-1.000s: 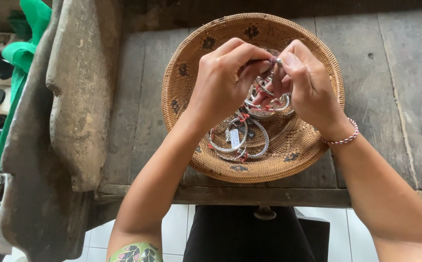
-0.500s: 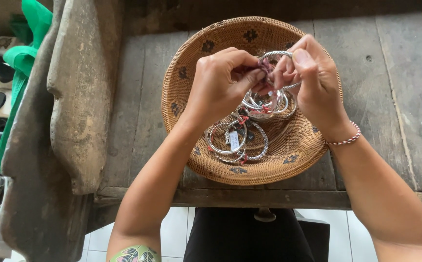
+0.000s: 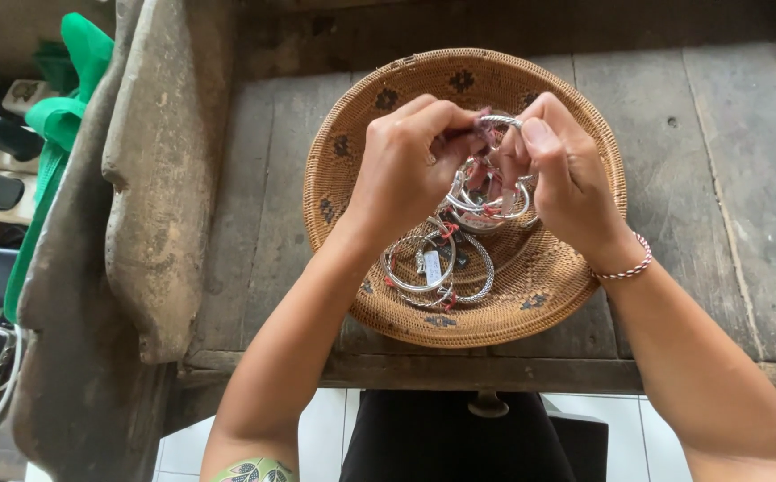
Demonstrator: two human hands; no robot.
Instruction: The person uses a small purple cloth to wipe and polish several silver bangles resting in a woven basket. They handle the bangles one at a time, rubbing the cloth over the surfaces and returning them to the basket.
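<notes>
We are pinching a silver bangle (image 3: pixel 499 120) with left hand (image 3: pixel 415 165) and right hand (image 3: pixel 559 174), at twelve o'clock above the woven basket (image 3: pixel 575 286).

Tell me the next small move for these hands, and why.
Probably lift the silver bangle clear: both the left hand and right hand pinch it above the woven basket, while other bangles lie below.

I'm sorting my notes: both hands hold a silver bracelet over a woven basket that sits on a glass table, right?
Not glass. The head view shows the basket on a worn wooden table. Both the left hand and right hand do hold a silver bracelet over it.
</notes>
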